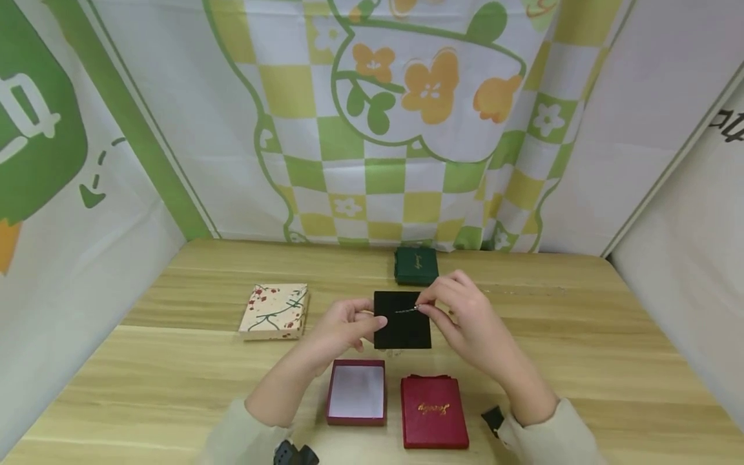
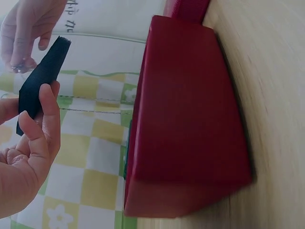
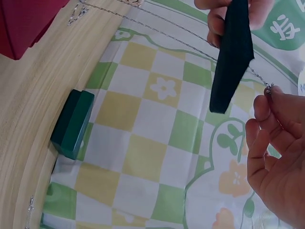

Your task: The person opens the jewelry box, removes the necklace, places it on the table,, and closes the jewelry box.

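My left hand grips the left edge of a black square jewelry pad, thumb over its front, above the table. At its right edge, my right hand pinches the end of a thin silver chain necklace between thumb and forefinger. A short length of the chain crosses the pad's front. In the right wrist view, two strands run from behind the pad down to a small heap of chain on the table. Below the hands, an open red box base with a white inside sits beside its red lid.
A dark green box stands at the back of the wooden table. To the left is a cream box with a flower print. Another thin silver chain lies at the back right. A patterned curtain hangs behind the table.
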`<action>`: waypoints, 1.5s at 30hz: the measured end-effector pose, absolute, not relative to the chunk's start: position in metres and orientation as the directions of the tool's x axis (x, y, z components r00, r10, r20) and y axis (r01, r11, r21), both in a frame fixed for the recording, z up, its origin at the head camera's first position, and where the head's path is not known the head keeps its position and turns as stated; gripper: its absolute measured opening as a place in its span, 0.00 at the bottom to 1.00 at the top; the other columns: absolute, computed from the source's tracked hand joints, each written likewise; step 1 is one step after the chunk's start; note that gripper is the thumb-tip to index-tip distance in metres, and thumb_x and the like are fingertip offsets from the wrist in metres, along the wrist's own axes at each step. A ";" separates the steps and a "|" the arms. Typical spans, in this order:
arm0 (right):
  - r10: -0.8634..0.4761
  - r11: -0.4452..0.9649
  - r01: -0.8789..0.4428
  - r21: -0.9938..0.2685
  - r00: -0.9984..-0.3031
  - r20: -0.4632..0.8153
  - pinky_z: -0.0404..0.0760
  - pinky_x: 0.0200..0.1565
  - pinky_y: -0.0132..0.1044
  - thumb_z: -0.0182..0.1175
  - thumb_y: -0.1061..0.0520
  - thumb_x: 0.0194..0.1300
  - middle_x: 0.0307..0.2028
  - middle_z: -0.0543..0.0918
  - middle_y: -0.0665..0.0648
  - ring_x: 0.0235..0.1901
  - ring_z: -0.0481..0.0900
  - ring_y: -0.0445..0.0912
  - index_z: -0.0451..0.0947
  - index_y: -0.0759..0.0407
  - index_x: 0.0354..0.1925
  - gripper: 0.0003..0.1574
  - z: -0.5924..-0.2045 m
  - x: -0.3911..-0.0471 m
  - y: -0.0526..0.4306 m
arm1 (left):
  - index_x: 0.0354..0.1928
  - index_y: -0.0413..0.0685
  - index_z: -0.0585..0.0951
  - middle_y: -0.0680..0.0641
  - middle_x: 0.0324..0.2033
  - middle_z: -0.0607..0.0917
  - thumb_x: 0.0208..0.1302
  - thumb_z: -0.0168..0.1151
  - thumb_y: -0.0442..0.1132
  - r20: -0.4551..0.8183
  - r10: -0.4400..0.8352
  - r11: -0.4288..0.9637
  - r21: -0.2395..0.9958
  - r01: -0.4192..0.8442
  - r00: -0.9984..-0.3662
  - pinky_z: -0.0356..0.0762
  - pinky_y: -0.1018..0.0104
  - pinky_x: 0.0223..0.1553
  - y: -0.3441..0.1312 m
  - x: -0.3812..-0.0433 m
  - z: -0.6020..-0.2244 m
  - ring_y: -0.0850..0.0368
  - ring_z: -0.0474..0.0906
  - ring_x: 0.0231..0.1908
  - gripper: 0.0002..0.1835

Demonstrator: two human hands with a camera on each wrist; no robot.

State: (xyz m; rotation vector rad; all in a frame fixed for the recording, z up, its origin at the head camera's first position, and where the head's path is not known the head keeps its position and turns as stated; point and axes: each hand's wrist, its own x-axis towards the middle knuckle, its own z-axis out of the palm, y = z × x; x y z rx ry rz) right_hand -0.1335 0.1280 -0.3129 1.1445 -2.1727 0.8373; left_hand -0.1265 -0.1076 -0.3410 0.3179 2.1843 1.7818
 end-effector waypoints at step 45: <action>-0.400 0.422 -0.807 -0.414 -0.575 0.714 0.77 0.32 0.34 0.69 0.69 0.57 0.32 0.86 0.47 0.39 0.72 0.40 0.84 0.55 0.32 0.09 -0.283 -0.133 0.124 | 0.31 0.45 0.72 0.55 0.16 0.78 0.67 0.61 0.39 -0.134 0.382 0.293 0.956 -0.018 -0.914 0.74 0.66 0.29 -0.108 -0.125 -0.344 0.59 0.77 0.27 0.10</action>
